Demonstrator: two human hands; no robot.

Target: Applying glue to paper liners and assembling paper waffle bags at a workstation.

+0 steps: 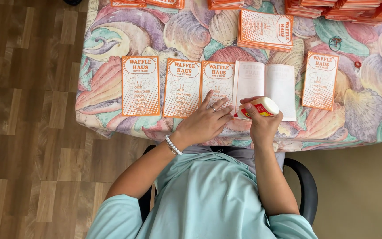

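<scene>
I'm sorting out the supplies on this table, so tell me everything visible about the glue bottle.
The glue bottle is small, white plastic, with an orange-and-yellow label and a red tip. It lies nearly sideways, tip pointing left toward the edge of an orange-and-white paper bag. The right hand grips it from below; nothing else touches it.

Matt paper leaflets (182, 88), glossy plastic glue bottle (258, 107), soft printed cloth tablecloth (107, 88), smooth wood-look floor (27, 110).
</scene>
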